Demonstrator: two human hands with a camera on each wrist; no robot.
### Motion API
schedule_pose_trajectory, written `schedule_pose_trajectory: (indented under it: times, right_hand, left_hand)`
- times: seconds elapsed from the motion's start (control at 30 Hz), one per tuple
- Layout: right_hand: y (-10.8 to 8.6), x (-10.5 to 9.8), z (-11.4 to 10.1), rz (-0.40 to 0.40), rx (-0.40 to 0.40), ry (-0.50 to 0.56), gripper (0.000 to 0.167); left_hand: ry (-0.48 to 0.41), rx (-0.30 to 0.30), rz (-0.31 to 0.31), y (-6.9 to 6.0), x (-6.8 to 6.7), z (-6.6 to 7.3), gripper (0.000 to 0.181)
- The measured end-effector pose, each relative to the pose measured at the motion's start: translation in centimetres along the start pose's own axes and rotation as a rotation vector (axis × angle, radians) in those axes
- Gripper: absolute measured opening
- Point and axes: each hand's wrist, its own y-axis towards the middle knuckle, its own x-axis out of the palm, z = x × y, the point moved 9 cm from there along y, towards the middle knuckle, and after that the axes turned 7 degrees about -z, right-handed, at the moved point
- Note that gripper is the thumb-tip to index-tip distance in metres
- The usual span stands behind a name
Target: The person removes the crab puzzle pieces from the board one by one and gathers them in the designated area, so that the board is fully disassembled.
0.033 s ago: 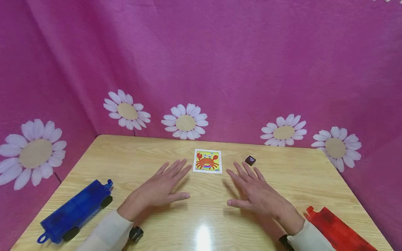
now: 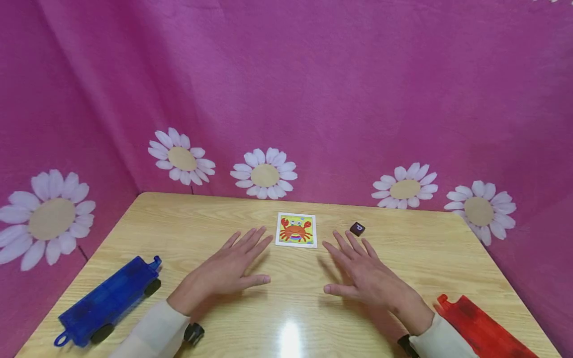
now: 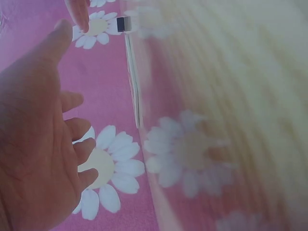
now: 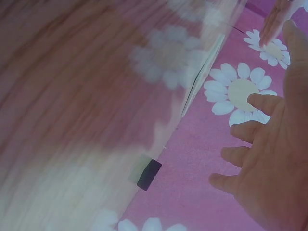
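A square tile (image 2: 296,230) with a white border and an orange crab picture lies flat on the wooden table. To its right is a small dark cube (image 2: 357,228) with a white mark like a letter. My left hand (image 2: 228,268) is spread palm down, fingertips just left of the tile, holding nothing. Likewise spread and bare, my right hand (image 2: 364,273) has its fingers between the tile and the cube, its middle fingertips close to the cube. Both wrist views show the left palm (image 3: 38,139) and right palm (image 4: 269,144) raised over the table.
A blue toy wagon (image 2: 109,301) with black wheels stands at the table's left. At the right front is a red one (image 2: 485,328), partly hidden by the sleeve and cut by the frame. A pink flowered cloth (image 2: 313,99) hangs behind the glossy table (image 2: 215,211).
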Motion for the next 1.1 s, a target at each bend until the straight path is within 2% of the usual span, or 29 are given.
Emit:
schedule_pose_trajectory:
  times: [0.37,0.53,0.8,0.93,1.1]
  right_hand:
    - [0.3,-0.1,0.4,-0.004,0.012,0.019,0.094]
    - [0.6,-0.1,0.7,-0.003,0.016,0.036,0.093]
    - [1.8,0.3,1.7,-0.024,0.038,0.141,0.088]
    - [3.3,0.5,2.2,-0.029,0.01,0.178,0.081]
    - [5.4,1.1,2.9,-0.079,-0.024,0.208,0.066]
  left_hand:
    - [-0.003,-0.008,0.004,-0.1,-0.1,-0.4,0.09]
    - [-0.009,-0.02,-0.022,0.0,0.0,-0.5,0.091]
    - [-0.064,-0.04,-0.071,1.3,0.6,-0.5,0.088]
    - [-0.094,-0.063,-0.107,2.2,1.2,-0.6,0.089]
    - [-0.132,-0.099,-0.173,3.5,1.9,-0.7,0.09]
